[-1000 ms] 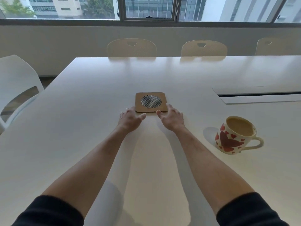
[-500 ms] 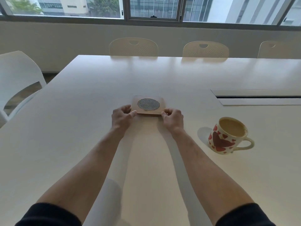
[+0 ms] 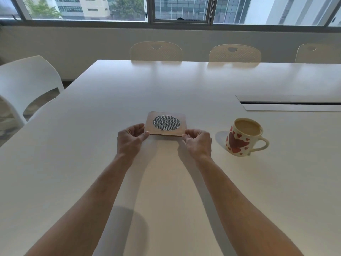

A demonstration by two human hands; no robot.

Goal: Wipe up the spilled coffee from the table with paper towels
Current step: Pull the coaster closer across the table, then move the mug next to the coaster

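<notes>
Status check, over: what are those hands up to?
Left hand and right hand pinching coaster, near edge raised. Mug full, upright. No spill, no paper towels seen.

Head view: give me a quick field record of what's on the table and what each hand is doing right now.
table: white table, no spill or paper towels visible
coaster: square wooden coaster with round mesh inset, near edge raised
left hand: left hand, grip on the coaster's near left corner
right hand: right hand, grip on the coaster's near right corner
mug: heart-patterned mug, upright, full of coffee, right of the coaster, untouched
</notes>
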